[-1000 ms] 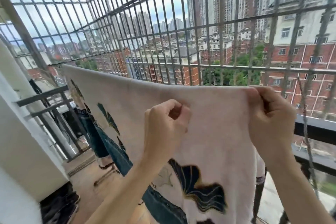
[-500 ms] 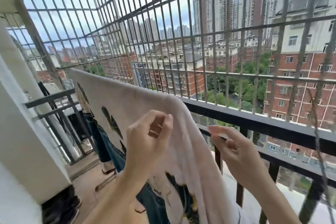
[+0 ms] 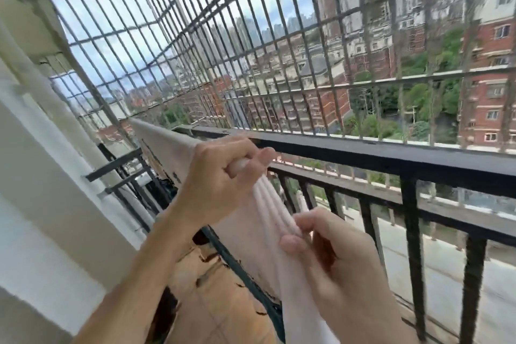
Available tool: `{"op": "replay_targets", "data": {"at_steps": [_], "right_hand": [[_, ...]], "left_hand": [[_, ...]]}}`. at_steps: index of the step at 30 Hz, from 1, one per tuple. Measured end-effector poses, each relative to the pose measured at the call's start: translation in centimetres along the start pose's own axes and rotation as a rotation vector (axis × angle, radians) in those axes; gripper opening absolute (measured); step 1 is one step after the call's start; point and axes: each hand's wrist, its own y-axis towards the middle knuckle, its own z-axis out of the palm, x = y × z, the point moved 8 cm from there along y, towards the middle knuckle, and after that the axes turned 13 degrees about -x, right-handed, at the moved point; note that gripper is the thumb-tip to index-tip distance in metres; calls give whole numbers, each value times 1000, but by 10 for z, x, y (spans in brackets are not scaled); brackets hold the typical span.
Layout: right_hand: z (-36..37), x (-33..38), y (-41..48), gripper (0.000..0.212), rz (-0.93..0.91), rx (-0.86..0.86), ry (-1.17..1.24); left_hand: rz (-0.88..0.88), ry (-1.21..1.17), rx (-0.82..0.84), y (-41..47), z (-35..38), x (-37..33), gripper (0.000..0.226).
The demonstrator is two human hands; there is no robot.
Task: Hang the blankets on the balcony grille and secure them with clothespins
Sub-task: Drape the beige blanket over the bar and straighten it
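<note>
- The balcony grille (image 3: 363, 84) fills the whole outlook, a mesh of grey bars, with a black rail (image 3: 391, 158) running across below it.
- The blanket (image 3: 245, 246), pale with a dark print, stretches from the far left end of the rail towards the person. Its near end is bunched into ridges and hangs just inside the rail.
- The left hand (image 3: 220, 176) grips the gathered top edge close by the rail, fingers (image 3: 262, 155) curled round the folds.
- The right hand (image 3: 335, 260) is lower down, thumb and fingers (image 3: 290, 243) pinching those same ridges.
- To my eye the step in hand is getting this end spread. I'd shake the ridges out flat and carry the edge over the rail. It wants to hang level with the far end before any pinning, since a bunched edge gives a pin a poor bite.
- I can see no clothespins from here.
- No brand, label or readable writing shows anywhere.
</note>
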Motion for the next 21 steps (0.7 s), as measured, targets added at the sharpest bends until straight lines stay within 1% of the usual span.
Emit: {"op": "replay_targets", "data": {"at_steps": [1, 2, 4, 7, 10, 13, 15, 18, 21], "right_hand": [[-3, 4, -4, 11, -23, -26, 11], [-3, 2, -7, 12, -14, -40, 38], [0, -18, -8, 15, 55, -29, 104], [6, -54, -3, 22, 194, 8, 128], [15, -77, 0, 14, 247, 50, 80], [34, -97, -9, 16, 343, 168, 101], [41, -101, -11, 24, 345, 172, 110], [45, -107, -11, 28, 335, 129, 118], [49, -110, -6, 23, 341, 155, 117]], "left_hand": [[0, -20, -6, 0, 2, 1, 59], [11, -33, -8, 0, 5, 1, 57], [36, -38, 21, 2, 10, 1, 48], [10, -31, 95, 10, 8, 5, 54], [14, -21, 131, 16, 9, 7, 51], [44, 22, 79, 16, 13, 5, 51], [35, 17, 43, 13, 13, 5, 52], [28, 6, 7, 14, 13, 6, 52], [45, 18, -19, 13, 14, 4, 50]]}}
